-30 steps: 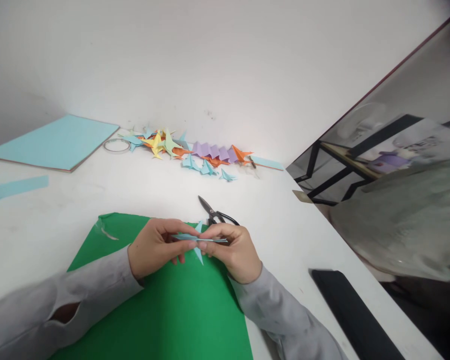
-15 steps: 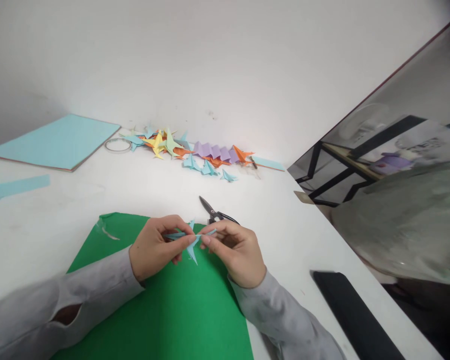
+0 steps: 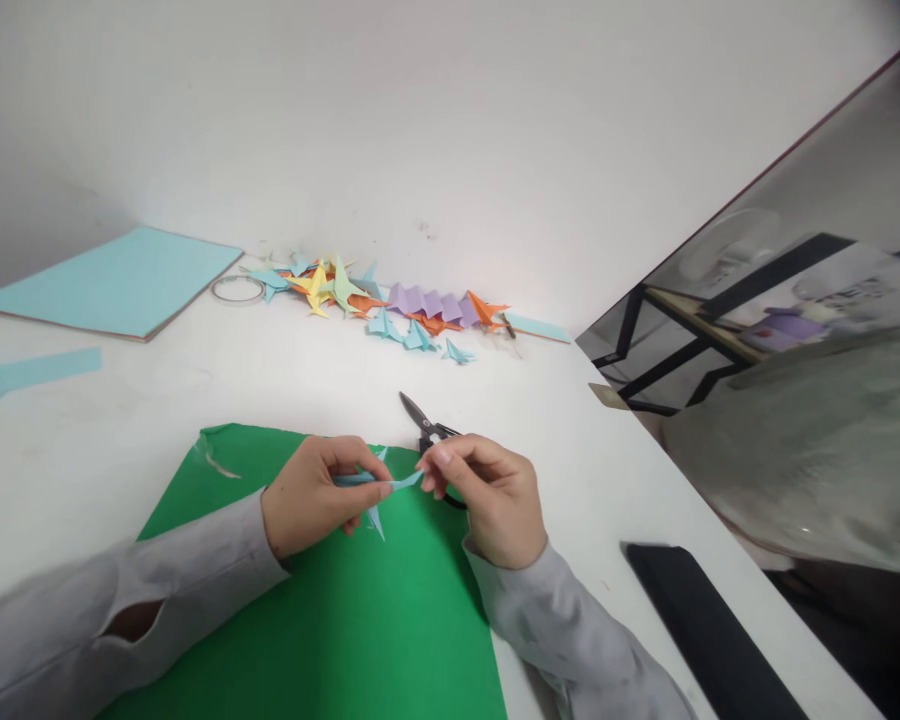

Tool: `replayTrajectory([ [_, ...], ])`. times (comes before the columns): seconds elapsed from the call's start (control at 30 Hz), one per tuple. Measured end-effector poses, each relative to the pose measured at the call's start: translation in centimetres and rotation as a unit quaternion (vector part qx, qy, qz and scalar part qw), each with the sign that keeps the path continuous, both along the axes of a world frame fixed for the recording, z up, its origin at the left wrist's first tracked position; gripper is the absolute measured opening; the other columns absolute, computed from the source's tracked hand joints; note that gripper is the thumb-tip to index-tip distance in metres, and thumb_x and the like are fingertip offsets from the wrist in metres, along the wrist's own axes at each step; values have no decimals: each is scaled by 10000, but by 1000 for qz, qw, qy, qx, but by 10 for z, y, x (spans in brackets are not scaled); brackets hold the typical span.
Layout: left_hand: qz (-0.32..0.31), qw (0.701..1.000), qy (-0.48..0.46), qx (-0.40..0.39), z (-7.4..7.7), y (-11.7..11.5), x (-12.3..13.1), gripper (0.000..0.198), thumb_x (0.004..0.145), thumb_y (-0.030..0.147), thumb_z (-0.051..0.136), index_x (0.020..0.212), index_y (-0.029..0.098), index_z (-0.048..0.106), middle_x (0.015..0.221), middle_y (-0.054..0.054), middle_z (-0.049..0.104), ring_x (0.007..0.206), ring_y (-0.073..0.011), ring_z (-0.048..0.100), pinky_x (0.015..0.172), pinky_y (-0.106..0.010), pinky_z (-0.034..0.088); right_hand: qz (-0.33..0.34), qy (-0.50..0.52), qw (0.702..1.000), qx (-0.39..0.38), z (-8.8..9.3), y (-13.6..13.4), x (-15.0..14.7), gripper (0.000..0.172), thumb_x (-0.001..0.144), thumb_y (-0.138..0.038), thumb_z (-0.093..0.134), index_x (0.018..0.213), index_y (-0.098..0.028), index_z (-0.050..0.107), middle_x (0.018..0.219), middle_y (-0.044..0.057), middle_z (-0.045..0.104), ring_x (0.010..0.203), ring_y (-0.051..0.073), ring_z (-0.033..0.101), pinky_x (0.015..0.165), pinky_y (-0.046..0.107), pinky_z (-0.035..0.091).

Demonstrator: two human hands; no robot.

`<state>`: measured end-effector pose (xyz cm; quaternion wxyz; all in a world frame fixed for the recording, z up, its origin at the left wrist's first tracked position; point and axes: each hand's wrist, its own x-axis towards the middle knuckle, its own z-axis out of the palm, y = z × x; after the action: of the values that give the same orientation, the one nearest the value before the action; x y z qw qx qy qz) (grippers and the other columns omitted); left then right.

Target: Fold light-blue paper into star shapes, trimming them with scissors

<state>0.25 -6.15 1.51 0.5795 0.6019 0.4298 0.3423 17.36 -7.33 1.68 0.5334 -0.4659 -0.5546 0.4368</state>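
A small light-blue origami crane is pinched between the thumb and fingers of my left hand, above a green mat. Its pointed ends stick out past the fingers, while its middle is hidden. My right hand is closed, thumb against fingertips, at the tip of the crane's narrow end on the right. Just behind the right hand lie black scissors, blades pointing away to the left and handles partly covered by the fingers.
Along the wall lie several folded paper cranes and a pleated purple paper strip. A ring of wire or tape sits beside blue paper sheets. A cut blue strip is at left, a black flat object at right.
My right hand has shifted slightly right, out along the crane's narrow end. The crane has tilted a little in my left hand, which stays nearly in place.
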Motion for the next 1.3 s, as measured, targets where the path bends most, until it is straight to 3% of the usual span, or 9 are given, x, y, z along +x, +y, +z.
replayTrajectory([
  [0.13, 7, 1000, -2, -17, -1, 1, 0, 155, 648, 282, 637, 649, 131, 602, 537, 28, 502, 368, -78, 489, 351, -205, 424, 11, 22, 1000, 7, -3, 0, 1, 149, 737, -310, 622, 721, -162, 624, 606, 22, 626, 502, 115, 555, 444, 228, 428],
  [0.4, 14, 1000, -6, -26, -3, 1, 1, 168, 642, 299, 644, 653, 136, 605, 454, 40, 480, 362, -91, 487, 345, -208, 426, -9, -101, 990, 94, -6, -6, -1, 58, 689, -179, 654, 744, -188, 636, 659, 16, 621, 555, 119, 554, 503, 238, 464],
  [1.3, 21, 999, -3, -28, -3, 1, 1, 163, 644, 287, 624, 655, 129, 588, 466, 45, 471, 352, -82, 467, 334, -212, 421, -12, -95, 992, 85, -3, -6, -1, 34, 685, -177, 651, 707, -172, 626, 627, 14, 611, 525, 111, 534, 490, 236, 448],
])
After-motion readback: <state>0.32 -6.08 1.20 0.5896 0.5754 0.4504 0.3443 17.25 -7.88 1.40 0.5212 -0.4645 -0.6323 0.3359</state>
